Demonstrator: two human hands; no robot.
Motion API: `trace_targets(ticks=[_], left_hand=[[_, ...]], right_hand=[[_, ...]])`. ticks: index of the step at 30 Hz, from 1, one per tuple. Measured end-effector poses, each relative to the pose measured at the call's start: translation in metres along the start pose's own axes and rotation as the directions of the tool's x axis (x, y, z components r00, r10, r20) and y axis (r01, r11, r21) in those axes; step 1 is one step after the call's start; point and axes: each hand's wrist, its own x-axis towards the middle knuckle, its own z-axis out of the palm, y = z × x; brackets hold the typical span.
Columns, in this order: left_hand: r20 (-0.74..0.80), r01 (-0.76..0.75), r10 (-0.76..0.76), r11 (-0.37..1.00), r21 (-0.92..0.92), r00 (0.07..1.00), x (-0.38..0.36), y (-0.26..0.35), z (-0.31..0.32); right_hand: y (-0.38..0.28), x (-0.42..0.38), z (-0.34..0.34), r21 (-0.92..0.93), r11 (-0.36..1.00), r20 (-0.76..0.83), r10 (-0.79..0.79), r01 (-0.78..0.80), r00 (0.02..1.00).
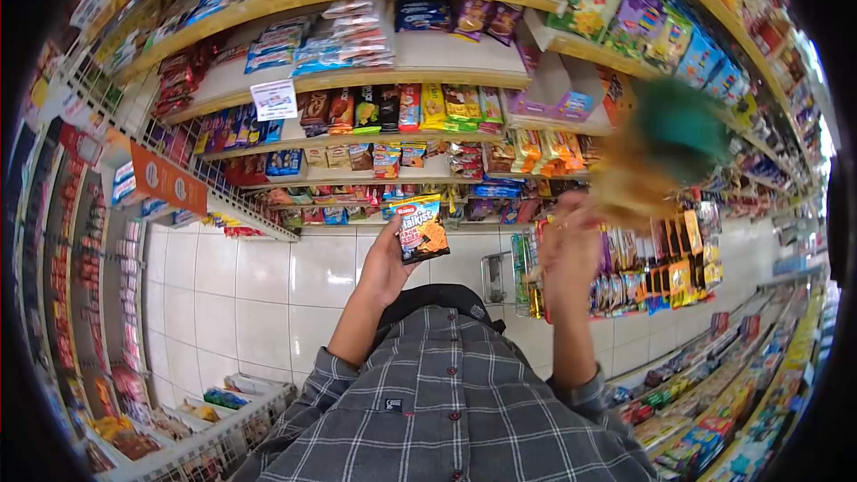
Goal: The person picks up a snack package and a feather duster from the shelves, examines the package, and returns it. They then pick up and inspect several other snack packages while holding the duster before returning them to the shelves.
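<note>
My left hand (pixel 386 266) is closed on a small orange and black snack packet (pixel 420 229) marked "Malkist", held upright over the floor. To the right, my right hand (pixel 571 254) is raised and smeared by motion. Just beyond its fingers is a blurred green and tan packet (pixel 674 138); the blur hides exactly how the fingers meet it. Below and beyond that hand stands a rack of hanging snack packets (pixel 678 277).
Shelves (pixel 428 80) of packaged snacks run across the front and curve right. A wire basket (pixel 214 437) with packets stands at lower left. Tiled floor (pixel 268 272) lies below the shelves. More product rows (pixel 714 375) fill the lower right, and an orange sign (pixel 165 180) hangs at left.
</note>
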Motion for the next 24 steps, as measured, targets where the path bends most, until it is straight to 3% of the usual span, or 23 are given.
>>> trace_targets(ticks=[4,7,8,9,11,15,19,21,23,24], left_hand=[[0.000,0.008,-0.008,1.000,-0.013,1.000,0.008,-0.005,-0.009],[0.025,-0.039,0.039,0.999,-0.029,0.999,0.013,-0.023,-0.028],[0.002,0.025,-0.025,0.998,-0.049,1.000,0.018,-0.029,-0.035],[-0.020,0.089,-0.091,0.993,-0.072,0.996,0.016,-0.024,-0.022],[0.050,0.077,-0.073,0.994,-0.072,0.996,0.014,-0.016,0.003],[0.082,0.105,-0.097,0.990,-0.098,0.992,0.019,-0.020,0.001],[0.138,0.162,-0.156,0.986,-0.030,0.978,0.026,-0.034,0.004],[0.139,0.144,-0.158,0.984,0.101,0.978,0.026,-0.042,0.004],[0.085,0.084,-0.108,0.966,0.244,0.991,0.026,-0.048,0.003],[0.056,0.058,-0.078,0.951,0.303,0.995,0.021,-0.048,0.003]], right_hand=[[0.070,-0.037,-0.045,-0.568,0.817,0.229,0.271,-0.097,0.935],[0.070,-0.058,-0.035,-0.659,0.722,0.462,0.168,0.210,0.871],[0.065,-0.053,-0.035,-0.729,0.617,0.477,0.147,0.297,0.867],[0.069,-0.046,-0.041,-0.750,0.627,0.377,0.145,0.209,0.915],[0.082,-0.027,-0.060,-0.764,0.643,0.179,0.141,0.047,0.974],[0.082,-0.011,-0.070,-0.658,0.753,-0.009,-0.041,0.025,0.999],[0.091,-0.027,-0.029,-0.552,0.833,0.193,0.095,0.028,0.976],[0.091,-0.026,-0.018,-0.359,0.899,0.162,0.324,-0.250,0.932],[0.097,-0.022,-0.019,-0.278,0.911,0.135,0.352,-0.306,0.926],[0.101,-0.017,-0.021,-0.308,0.924,0.104,0.270,-0.228,0.957]])
